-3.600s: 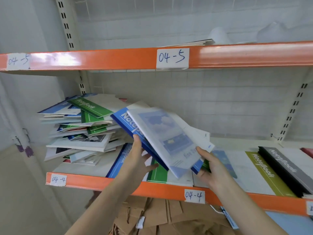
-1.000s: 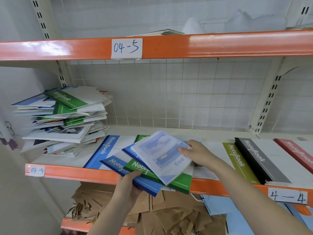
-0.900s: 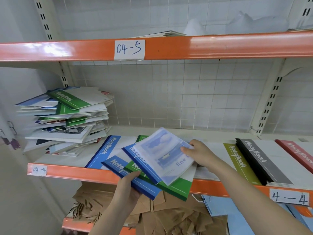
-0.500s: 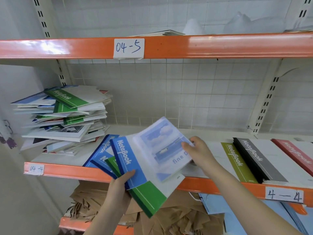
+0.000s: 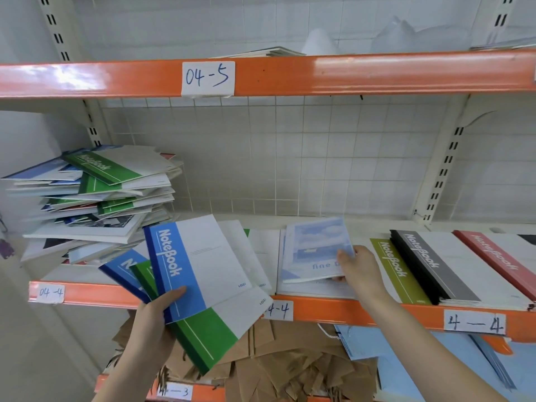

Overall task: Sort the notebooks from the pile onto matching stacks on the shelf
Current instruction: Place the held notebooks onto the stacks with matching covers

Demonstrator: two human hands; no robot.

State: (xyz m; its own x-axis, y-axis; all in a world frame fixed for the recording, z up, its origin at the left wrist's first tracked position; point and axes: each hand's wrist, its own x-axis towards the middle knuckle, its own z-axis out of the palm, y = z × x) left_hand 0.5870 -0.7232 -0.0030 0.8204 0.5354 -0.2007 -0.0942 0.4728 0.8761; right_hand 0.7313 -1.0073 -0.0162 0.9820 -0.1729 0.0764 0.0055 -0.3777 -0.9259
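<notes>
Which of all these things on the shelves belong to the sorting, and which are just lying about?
Part of the job: messy pile; sky-cover notebook in right hand; blue notebook and green notebook in left hand; sorted stacks.

Lying about: brown paper bags; shelf labels.

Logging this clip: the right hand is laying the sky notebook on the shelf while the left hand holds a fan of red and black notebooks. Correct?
Not quite. The head view shows the left hand holding blue and green notebooks, not red and black. The right hand does lay the sky notebook on the shelf.
</notes>
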